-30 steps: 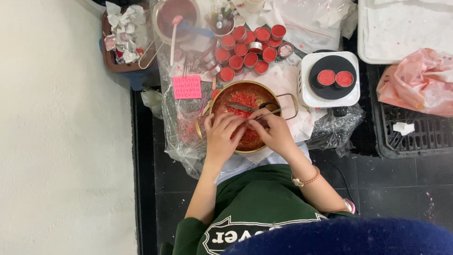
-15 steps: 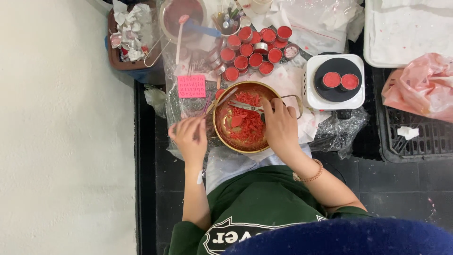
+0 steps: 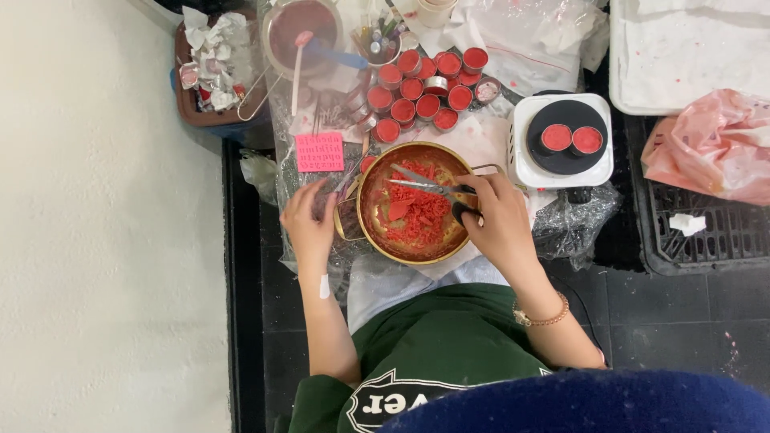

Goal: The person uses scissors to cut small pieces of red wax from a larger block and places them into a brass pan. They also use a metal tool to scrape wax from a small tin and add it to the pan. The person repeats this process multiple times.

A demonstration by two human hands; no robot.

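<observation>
Single head cam, looking straight down from well above. Brass pan point(image 3: 414, 204) sits near frame centre, dark floor point(image 3: 682, 321) lower right, pale wall point(image 3: 104, 240) fills left side. No second view, so no overlap.

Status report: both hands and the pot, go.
Right hand grips scissors, blades over red shreds in brass pot. Left hand open, resting beside pot's left rim. Small red-filled tins crowd behind; nothing blocking.
</observation>
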